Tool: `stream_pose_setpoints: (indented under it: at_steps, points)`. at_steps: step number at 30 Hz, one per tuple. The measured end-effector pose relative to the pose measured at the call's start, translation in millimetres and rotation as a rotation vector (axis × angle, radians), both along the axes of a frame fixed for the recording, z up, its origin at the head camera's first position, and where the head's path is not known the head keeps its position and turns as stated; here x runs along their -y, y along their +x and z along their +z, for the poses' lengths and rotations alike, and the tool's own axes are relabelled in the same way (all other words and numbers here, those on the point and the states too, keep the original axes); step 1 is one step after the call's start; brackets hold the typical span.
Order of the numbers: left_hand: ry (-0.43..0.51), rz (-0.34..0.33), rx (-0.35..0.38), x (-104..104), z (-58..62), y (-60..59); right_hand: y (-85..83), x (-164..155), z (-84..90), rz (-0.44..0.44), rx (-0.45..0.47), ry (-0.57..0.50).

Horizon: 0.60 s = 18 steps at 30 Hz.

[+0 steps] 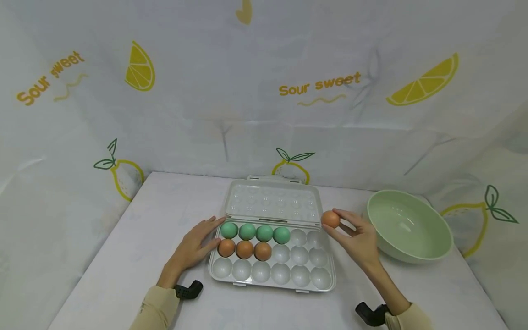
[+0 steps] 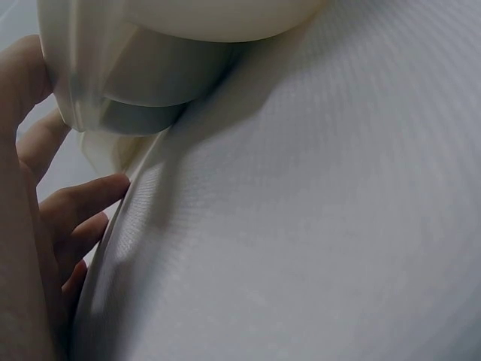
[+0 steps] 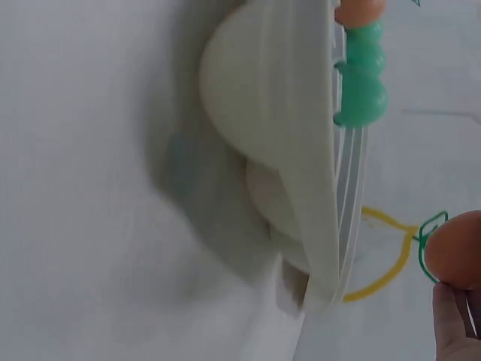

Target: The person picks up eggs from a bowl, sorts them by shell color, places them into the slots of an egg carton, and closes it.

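A: Fingertips of the right hand (image 1: 358, 238) pinch a brown egg (image 1: 330, 219), thumb below, index on top. Egg's held in the air, just off the tray's right-rear corner, by the lid hinge.

B: Left hand (image 1: 193, 247)?

A: Flat and relaxed, fingers straight, resting vs. the left edge of the egg tray (image 1: 272, 280). Grips nothing. Left wrist view shows fingertips (image 2: 90, 197) right at the tray's rim, nothing curled round it.

B: Where's the egg rel. to the open cups?

A: Up and to the right of them. Nearest bare cups sit left of the egg and toward the person: two at the right end of the back row, three at the right end of the mid row. Right hand is much the nearer one; left is across the tray.

B: Long axis of the egg?

A: Can't tell, it looks near round from the head cam, and the right wrist view only catches an edge of it (image 3: 455, 252).

B: What's already in the tray?

A: Back row: four green eggs (image 1: 255, 232) from the left. Mid row: three brown eggs (image 1: 244, 249) from the left. Front row bare. Clear lid (image 1: 272, 200) lies open behind.

B: Else on the table?

A: Green bowl (image 1: 408, 227), tipped, just right of the right hand, nothing seen inside. White table (image 1: 136, 238), lemon-print backdrop.
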<state>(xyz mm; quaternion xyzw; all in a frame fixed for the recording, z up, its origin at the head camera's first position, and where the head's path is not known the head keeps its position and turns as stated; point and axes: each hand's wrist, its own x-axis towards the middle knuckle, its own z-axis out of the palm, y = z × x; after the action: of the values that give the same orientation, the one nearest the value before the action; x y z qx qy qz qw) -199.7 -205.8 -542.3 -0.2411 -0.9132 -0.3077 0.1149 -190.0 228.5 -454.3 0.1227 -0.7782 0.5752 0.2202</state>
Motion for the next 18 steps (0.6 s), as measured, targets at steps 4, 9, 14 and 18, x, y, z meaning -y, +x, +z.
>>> stream_pose_setpoints:
  at_steps: [4, 9, 14, 18]
  points:
    - [-0.002, 0.001, -0.012, -0.1, 0.4, 0.6, 8.4, 22.8, -9.1, 0.07, 0.028, 0.021]
    - [-0.008, 0.003, -0.032, -0.6, -0.7, 0.1, 19.3, 45.9, -20.5, 0.185, 0.053, 0.045]
    - [-0.008, 0.004, -0.015, -0.2, -0.4, 0.4, 25.4, 61.8, -30.0, 0.254, 0.06, 0.066]
    - [-0.008, 0.002, -0.024, -0.3, 0.1, 0.4, 26.6, 70.1, -37.1, 0.276, 0.029, 0.083]
